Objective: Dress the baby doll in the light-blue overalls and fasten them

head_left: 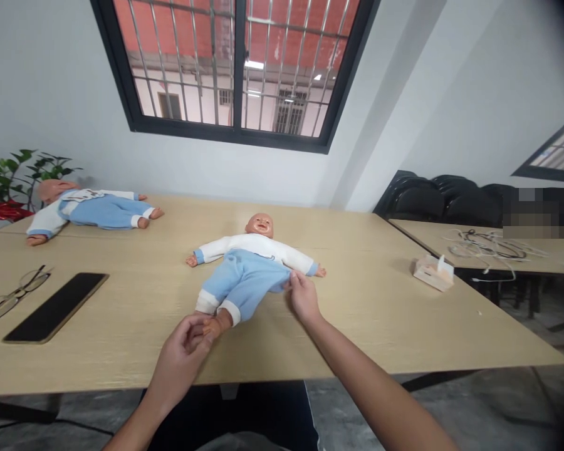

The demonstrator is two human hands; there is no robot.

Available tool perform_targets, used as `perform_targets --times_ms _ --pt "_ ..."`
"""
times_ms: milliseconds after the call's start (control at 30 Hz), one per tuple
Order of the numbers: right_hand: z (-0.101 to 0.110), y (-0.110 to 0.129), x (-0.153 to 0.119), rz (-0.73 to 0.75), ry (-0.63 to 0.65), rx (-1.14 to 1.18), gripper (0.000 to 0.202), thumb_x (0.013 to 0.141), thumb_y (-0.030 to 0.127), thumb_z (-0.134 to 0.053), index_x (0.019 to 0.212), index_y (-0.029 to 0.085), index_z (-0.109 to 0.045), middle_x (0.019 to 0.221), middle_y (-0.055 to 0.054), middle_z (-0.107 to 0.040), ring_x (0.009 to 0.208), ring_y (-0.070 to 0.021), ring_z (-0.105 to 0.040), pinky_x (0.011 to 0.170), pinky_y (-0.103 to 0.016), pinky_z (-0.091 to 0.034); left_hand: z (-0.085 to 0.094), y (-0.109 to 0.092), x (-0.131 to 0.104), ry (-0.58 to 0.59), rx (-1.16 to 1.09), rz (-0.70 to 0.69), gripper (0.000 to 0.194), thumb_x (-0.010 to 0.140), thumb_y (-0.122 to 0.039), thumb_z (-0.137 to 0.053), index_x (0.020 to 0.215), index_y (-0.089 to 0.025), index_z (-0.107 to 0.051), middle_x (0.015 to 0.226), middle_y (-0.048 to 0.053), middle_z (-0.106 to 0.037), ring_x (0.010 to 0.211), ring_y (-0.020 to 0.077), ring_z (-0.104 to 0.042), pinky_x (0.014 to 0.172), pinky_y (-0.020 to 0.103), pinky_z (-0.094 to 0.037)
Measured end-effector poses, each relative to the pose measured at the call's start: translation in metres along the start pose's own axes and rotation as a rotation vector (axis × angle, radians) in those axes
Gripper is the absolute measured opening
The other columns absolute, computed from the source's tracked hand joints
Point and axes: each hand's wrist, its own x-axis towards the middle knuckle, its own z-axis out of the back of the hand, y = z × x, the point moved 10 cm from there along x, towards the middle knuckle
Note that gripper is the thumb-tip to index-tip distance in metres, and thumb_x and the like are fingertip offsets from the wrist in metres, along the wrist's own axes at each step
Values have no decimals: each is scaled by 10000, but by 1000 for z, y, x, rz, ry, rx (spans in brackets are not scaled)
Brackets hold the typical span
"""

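Observation:
A baby doll (261,224) lies on its back on the wooden table (366,300), its head toward the window and its arms spread. It wears a white top (239,244) with blue cuffs and light blue trousers (251,285) with white ankle cuffs. Closed round the doll's feet at the near end is my left hand (183,347). My right hand (304,294) pinches the trouser fabric and pulls it out to the right, beside the doll's blue-cuffed hand. The fingers of my left hand partly hide the feet.
A second doll (98,210) in similar clothes lies at the back left by a potted plant (14,172). Glasses (14,294) and a black phone (56,307) rest at the left. A tissue box (433,272) stands right; cables (493,244) lie on another table, near stacked black chairs (420,202).

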Motion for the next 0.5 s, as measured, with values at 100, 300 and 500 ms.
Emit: perform_targets --times_ms 100,300,500 --pt "-12 -17 -2 -144 21 132 465 913 676 -521 743 244 -509 515 60 -391 439 -132 -322 461 -281 -265 1 0 1 2 5 1 393 845 -494 -697 1098 -201 -630 1153 97 -752 1101 266 -715 950 377 -591" --pt "-27 -13 0 -92 221 135 508 860 726 -588 789 227 -522 699 24 -574 459 -106 -468 463 -272 -367 18 7 7 -35 40 3 420 871 -528 -663 1119 -189 -645 1075 74 -758 1004 239 -719 887 327 -579" --pt "-11 -15 0 -120 49 177 513 873 725 -576 788 223 -506 593 47 -515 414 -86 -368 401 -234 -270 28 6 7 -51 37 24 439 866 -543 -672 1124 -188 -663 1123 89 -749 1071 263 -702 941 349 -561"
